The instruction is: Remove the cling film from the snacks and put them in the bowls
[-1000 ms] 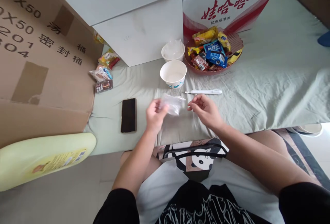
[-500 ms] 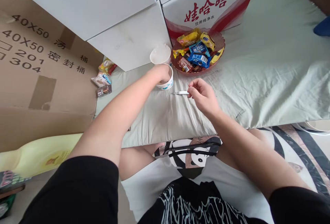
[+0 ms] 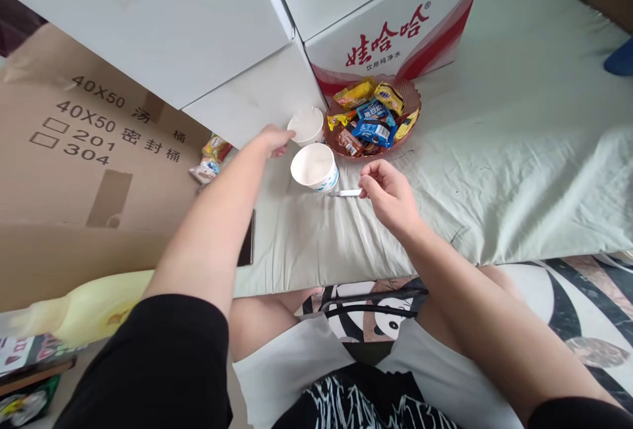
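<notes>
My left hand (image 3: 273,141) is beside the back white paper cup (image 3: 305,127), its fingers extended and a fingertip at the cup's left rim. I see no grip around the cup. In front stands a second white paper cup (image 3: 315,167) with blue marks on its side, its mouth tilted towards me. My right hand (image 3: 386,190) pinches a slim white pen-like tool (image 3: 349,193) by one end. Its thin tip points left, just below the front cup. Behind my right hand sits a reddish clear bowl (image 3: 417,103) of wrapped snacks (image 3: 373,122).
White cartons (image 3: 237,20) stand behind the cups. A brown cardboard box (image 3: 64,172) is on the left, with small wrapped snacks (image 3: 208,167) beside it. A dark flat object (image 3: 247,241) lies partly under my left arm. A pale yellow bottle (image 3: 93,300) lies lower left.
My left hand has come out of the front cup and moved left and back to the rear cup's rim. My right hand still holds the white tool. The view has shifted slightly.
</notes>
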A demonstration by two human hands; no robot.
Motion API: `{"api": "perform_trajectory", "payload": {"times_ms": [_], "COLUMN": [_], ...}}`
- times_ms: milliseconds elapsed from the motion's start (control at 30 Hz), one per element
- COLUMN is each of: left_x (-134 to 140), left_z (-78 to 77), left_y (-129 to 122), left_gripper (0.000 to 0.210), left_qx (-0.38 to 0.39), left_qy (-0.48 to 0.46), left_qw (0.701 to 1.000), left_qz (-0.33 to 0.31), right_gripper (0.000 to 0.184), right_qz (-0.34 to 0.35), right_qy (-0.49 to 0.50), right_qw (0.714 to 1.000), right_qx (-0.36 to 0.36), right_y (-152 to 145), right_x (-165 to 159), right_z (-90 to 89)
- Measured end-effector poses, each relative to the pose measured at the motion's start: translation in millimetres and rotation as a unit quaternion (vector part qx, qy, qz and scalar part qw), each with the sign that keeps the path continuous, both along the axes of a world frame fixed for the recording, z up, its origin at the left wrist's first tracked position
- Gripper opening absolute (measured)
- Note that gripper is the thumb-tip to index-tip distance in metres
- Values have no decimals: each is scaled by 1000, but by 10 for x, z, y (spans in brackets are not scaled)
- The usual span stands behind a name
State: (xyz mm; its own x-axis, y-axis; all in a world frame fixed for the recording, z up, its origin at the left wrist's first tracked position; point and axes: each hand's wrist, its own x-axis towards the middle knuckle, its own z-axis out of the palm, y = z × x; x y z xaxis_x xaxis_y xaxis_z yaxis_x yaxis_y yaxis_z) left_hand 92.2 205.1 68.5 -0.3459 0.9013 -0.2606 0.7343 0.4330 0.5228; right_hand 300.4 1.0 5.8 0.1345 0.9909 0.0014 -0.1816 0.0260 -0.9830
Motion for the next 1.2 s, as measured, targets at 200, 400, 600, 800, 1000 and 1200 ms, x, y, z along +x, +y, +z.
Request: {"api": "perform_trajectory", "payload": {"times_ms": [200,400,600,800,1000,1200], "left_x": [-11,-72,808,1906,2330,2262], "left_z": [-252,192,381,146,-268,-858], "left_y": [27,102,-253,-706,-770,-1340], "left_gripper": [12,9,6,7,13,15], "left_qx": [50,169,251,242,179,230], "left_qy": [-46,-17,26,-92,-248,-164], "left_qw": [998,985,932,870,867,897], "left_qz": [-4,-9,-261,-420,-394,-339], "right_gripper": [7,9,20,38,45,46], "right_qz": [-31,-73,-198,-297,-325,-471], "right_qy": [34,71,55,5,-76,-30], "right_qw": [999,995,977,951,942,881], "right_qx": [3,20,51,85,47,25], "right_y": [-12,64,150,222,272,233], "right_x": [53,95,341,959,1321,1593], "right_z": [37,71,29,-81,-249,-258]}}
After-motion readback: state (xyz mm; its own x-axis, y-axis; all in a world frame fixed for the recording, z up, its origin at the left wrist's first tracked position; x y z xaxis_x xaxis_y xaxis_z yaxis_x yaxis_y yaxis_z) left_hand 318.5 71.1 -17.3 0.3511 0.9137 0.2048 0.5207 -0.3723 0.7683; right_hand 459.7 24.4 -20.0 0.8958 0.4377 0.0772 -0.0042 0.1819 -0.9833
